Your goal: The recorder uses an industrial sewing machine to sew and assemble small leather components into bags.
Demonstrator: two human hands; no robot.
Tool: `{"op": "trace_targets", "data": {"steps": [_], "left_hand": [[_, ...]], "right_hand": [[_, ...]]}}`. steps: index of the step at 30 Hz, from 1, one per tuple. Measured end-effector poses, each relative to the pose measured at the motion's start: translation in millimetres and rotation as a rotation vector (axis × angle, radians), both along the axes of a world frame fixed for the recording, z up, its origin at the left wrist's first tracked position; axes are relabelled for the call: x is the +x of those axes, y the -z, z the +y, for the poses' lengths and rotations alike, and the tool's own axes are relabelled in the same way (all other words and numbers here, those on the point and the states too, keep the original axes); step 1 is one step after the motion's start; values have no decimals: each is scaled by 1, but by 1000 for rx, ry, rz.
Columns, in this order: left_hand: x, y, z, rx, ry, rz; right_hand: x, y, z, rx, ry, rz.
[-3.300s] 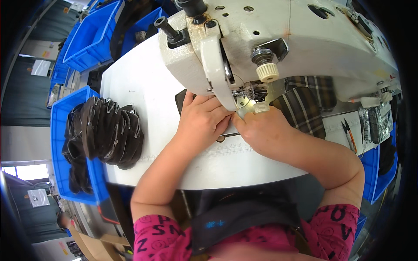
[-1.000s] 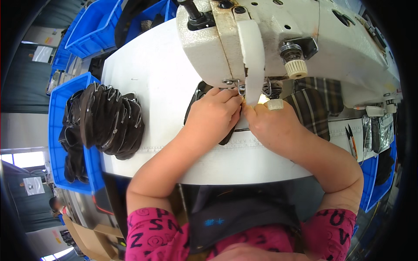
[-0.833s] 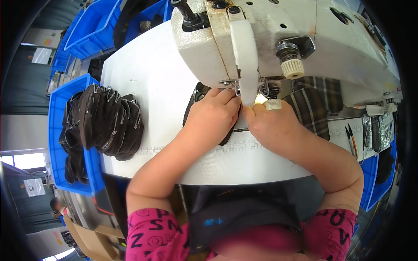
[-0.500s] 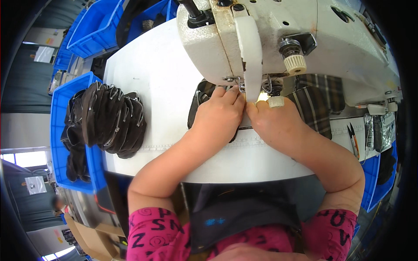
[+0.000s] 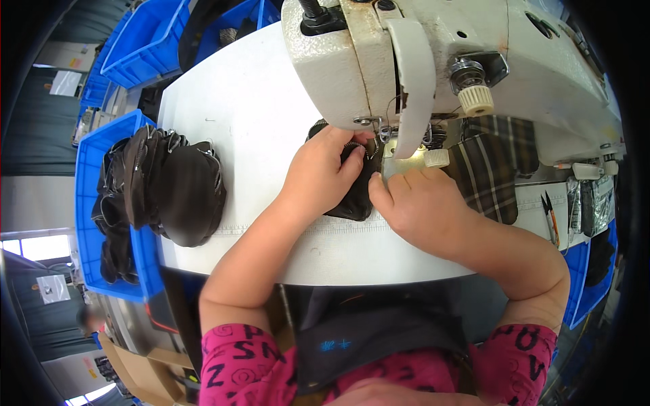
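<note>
A dark brown zippered pouch piece (image 5: 353, 201) lies on the white sewing table, left of the needle area. My left hand (image 5: 318, 172) is closed on its upper part, thumb and fingers pinching near the curved metal zipper. Beside the piece's right edge, my right hand (image 5: 420, 206) is closed with curled fingers, just below the lit presser foot area; whatever it may hold is hidden. The white sewing machine (image 5: 332, 78) stands over both hands. Brown plaid fabric (image 5: 482, 179) lies right of the needle area, partly beneath the machine arm.
A pile of dark zippered pieces (image 5: 186, 196) leans at the table's left, against a blue bin (image 5: 84, 183) with more inside. Snips (image 5: 550, 218) and a clear plastic packet (image 5: 597, 206) lie at the right edge. Another blue bin (image 5: 145, 44) stands at far left.
My left hand has shifted left, its thumb now over the zipper. My right hand has drawn down and left, away from the needle area. The pile's front piece has flopped down, showing a smooth face.
</note>
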State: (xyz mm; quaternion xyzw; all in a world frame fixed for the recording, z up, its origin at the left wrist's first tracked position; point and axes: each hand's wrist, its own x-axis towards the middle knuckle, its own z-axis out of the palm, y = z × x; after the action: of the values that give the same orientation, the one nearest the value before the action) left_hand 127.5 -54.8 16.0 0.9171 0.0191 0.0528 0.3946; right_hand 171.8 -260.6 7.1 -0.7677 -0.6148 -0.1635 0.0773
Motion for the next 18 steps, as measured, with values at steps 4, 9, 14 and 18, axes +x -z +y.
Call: {"op": "trace_targets", "data": {"steps": [4,9,14,18], "left_hand": [[0,11,7,-63,1,5],[-1,13,9,17,116,-67],[-10,6,-5,441,165,-298],[-13,3,-9,483,151,-265]], "right_hand": [[3,8,6,101,-35,-37],[6,19,11,147,-145,-100],[9,20,7,87,-233,-47],[6,18,7,75,-217,-73]]}}
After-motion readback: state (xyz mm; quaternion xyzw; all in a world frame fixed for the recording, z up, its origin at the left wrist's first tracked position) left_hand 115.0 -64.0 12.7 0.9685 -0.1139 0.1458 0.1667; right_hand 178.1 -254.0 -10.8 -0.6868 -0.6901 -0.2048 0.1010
